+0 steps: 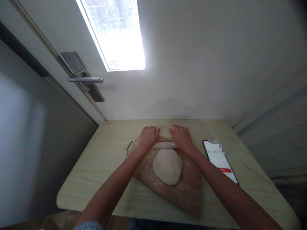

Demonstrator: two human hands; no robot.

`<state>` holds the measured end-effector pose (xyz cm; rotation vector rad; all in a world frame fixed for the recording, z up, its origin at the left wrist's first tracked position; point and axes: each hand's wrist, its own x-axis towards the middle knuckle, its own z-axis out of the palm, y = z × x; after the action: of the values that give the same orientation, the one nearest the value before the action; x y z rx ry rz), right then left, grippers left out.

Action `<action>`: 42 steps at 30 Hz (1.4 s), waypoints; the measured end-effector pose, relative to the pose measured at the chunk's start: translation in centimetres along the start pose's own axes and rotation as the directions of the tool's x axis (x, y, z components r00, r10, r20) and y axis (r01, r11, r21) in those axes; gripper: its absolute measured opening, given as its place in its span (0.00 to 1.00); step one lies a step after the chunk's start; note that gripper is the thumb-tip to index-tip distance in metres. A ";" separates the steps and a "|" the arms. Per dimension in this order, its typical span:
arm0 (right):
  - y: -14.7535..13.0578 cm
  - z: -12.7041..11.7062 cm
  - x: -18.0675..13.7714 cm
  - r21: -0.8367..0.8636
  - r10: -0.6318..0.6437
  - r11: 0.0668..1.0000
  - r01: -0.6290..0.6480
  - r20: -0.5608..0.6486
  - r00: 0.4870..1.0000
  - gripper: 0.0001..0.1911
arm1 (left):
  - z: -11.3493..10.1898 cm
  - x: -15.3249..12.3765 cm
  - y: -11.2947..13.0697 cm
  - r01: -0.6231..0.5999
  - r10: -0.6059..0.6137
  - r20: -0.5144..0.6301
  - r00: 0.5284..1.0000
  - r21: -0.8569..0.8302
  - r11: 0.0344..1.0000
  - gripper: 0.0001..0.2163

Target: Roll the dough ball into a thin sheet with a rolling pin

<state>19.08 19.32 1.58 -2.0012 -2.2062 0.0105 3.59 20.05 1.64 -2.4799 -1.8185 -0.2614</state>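
Note:
A flat, rounded sheet of dough [167, 167] lies on a brown wooden cutting board [189, 198] dusted with flour. Across the far edge of the dough rests a pale rolling pin [165, 145]. My left hand [148, 136] is closed over the pin's left end, and my right hand [181, 137] over its right end. Both hands are palm down with fingers curled, and the pin's ends are hidden under them. The near part of the dough is uncovered.
The board sits on a light wooden table [96, 166]. To the right lies a phone [220, 161] showing a timer. A metal handle [129, 146] juts from the board's left corner. Behind the table stands a white door [192, 64] with a lever handle [88, 79] and a bright window.

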 end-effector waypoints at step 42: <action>0.0 0.6 -2.2 -0.002 -0.119 0.993 0.120 0.122 0.985 0.24 | 1.0 -3.3 0.9 0.101 -0.100 -0.048 0.994 0.039 0.994 0.22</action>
<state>19.18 17.15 0.76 -1.9166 -2.4022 0.1100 3.59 16.79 0.13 -2.3384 -1.9128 -0.2801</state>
